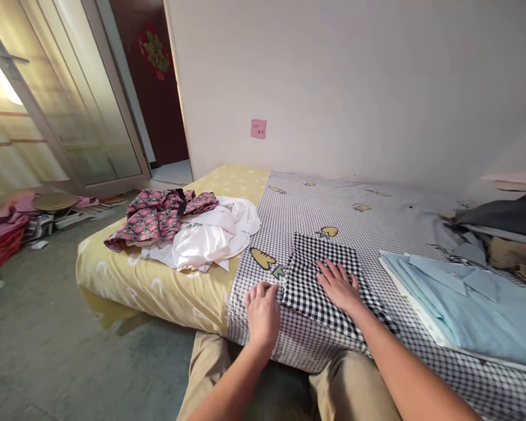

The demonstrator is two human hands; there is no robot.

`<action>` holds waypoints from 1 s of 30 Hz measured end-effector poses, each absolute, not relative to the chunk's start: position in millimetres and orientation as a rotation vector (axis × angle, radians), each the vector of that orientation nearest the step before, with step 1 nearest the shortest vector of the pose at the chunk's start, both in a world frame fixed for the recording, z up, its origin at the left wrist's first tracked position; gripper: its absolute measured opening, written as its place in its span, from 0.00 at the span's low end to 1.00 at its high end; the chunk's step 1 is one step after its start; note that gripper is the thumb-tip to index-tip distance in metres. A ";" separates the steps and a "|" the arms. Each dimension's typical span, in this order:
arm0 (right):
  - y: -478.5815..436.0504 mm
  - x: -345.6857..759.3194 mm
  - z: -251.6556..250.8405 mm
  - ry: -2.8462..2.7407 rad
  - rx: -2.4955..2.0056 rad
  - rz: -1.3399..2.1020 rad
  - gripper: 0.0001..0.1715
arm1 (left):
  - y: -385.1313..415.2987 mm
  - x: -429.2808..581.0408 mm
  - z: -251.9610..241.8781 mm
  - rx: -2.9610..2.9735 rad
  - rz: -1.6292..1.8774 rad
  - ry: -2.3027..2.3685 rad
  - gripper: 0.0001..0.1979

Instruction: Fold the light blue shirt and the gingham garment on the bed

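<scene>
A black-and-white checked garment, folded into a flat piece, lies near the front edge of the bed. My right hand rests flat on it, palm down with the fingers spread. Just beside the garment's left edge is my left hand, its fingers curled inward. Whatever those fingers hold, if anything, is hidden. To the right of my right arm lies a folded light blue collared shirt, with white cloth beneath it.
On the yellow part of the bed lie a pink-and-black patterned garment and crumpled white clothing. Dark and brown clothes are piled at the right. Books and pink clothing lie on the floor at left.
</scene>
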State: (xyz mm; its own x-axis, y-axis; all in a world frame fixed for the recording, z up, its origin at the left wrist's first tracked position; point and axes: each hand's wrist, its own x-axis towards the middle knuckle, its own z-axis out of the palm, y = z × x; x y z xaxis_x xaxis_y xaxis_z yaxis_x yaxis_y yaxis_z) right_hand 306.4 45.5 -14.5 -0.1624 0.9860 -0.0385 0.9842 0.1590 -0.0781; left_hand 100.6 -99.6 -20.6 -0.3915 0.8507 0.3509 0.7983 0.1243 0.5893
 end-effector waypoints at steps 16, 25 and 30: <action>47.7 309.9 -20.7 -2.382 -2.029 0.074 0.41 | -114.4 133.1 -25.8 0.689 1.605 1.207 0.25; 45.6 307.4 -16.5 -2.376 -2.011 0.112 0.42 | -94.7 142.0 -18.4 0.857 1.268 1.375 0.23; 44.6 307.7 -14.7 -2.377 -2.013 0.138 0.40 | -91.2 140.6 -19.2 0.883 1.171 1.699 0.21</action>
